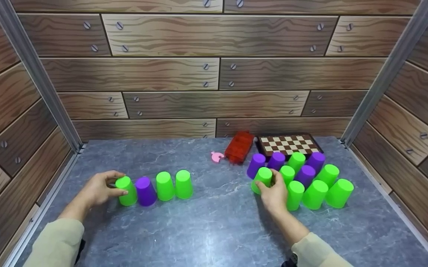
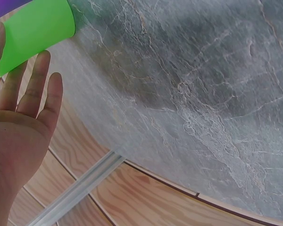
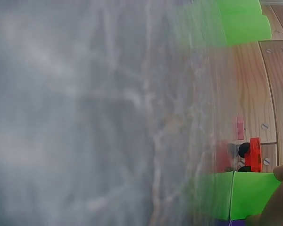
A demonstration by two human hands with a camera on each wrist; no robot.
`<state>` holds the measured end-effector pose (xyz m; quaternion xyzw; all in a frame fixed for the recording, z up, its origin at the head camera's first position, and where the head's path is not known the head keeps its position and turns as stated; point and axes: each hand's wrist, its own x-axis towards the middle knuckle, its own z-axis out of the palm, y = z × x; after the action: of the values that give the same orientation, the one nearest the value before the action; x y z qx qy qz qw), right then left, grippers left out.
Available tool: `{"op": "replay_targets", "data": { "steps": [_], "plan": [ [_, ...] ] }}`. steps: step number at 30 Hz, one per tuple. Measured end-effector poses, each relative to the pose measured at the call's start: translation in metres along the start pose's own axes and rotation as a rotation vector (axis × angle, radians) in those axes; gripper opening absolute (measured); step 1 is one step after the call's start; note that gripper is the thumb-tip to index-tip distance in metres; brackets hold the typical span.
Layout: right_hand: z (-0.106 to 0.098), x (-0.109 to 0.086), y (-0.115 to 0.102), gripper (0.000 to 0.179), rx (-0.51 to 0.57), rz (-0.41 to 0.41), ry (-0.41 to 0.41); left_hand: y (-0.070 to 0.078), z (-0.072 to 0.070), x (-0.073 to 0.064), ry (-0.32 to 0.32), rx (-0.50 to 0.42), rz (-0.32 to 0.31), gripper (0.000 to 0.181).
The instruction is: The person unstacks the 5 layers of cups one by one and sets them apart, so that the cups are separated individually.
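Observation:
At the left end of a short row of upside-down cups, my left hand point(image 1: 97, 189) pinches a green cup point(image 1: 126, 193) between thumb and fingers. That green cup point(image 2: 37, 35) also shows in the left wrist view, with the fingers against its side. Beside it in the row stand a purple cup point(image 1: 146, 192) and two more green cups point(image 1: 165, 187). My right hand point(image 1: 276, 194) grips another green cup point(image 1: 261, 179) at the left side of a cluster of upside-down cups. In the right wrist view, fingertips touch this green cup point(image 3: 254, 194).
The cluster holds several green cups point(image 1: 316, 195) and several purple cups point(image 1: 306, 174). Behind it lies a brown-and-white checkered board point(image 1: 288, 144). A red plastic object point(image 1: 239, 147) and a small pink piece point(image 1: 217, 157) lie left of the board. Wood-patterned walls point(image 1: 162, 74) enclose the grey marbled table point(image 1: 199, 230).

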<state>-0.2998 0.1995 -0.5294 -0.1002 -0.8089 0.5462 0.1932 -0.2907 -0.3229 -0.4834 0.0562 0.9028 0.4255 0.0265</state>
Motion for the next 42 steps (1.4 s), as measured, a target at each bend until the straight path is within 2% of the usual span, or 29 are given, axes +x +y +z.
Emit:
{"op": "replay_targets", "data": {
  "steps": [7, 13, 19, 24, 31, 34, 36, 42],
  "plan": [
    [0.000, 0.001, 0.000, 0.060, 0.008, -0.008, 0.000, 0.001, 0.000, -0.001, -0.002, 0.013, 0.029, 0.054],
    [-0.001, 0.003, 0.001, 0.061, -0.017, 0.003, -0.007, -0.001, 0.000, 0.000, -0.002, 0.017, 0.009, 0.054],
    [-0.004, 0.001, -0.002, 0.067, -0.045, -0.007, -0.007, -0.001, 0.000, -0.001, -0.005, 0.024, 0.015, 0.054],
    [-0.010, -0.001, -0.017, 0.073, -0.034, -0.065, -0.021, 0.000, 0.000, -0.001, -0.002, 0.018, 0.004, 0.053],
    [-0.013, -0.004, -0.051, 0.072, 0.000, -0.231, 0.033, 0.002, -0.001, -0.001, -0.001, 0.015, -0.010, 0.052],
    [-0.005, -0.009, -0.070, 0.071, 0.050, -0.275, 0.006, 0.003, -0.001, -0.001, -0.004, 0.015, -0.002, 0.052],
    [0.004, -0.013, -0.082, 0.069, 0.106, -0.281, -0.043, 0.003, -0.001, -0.001, -0.003, 0.014, -0.003, 0.052],
    [0.051, -0.024, -0.107, 0.062, 0.276, -0.311, -0.161, 0.001, 0.001, 0.000, -0.002, 0.012, -0.020, 0.053]
  ]
}}
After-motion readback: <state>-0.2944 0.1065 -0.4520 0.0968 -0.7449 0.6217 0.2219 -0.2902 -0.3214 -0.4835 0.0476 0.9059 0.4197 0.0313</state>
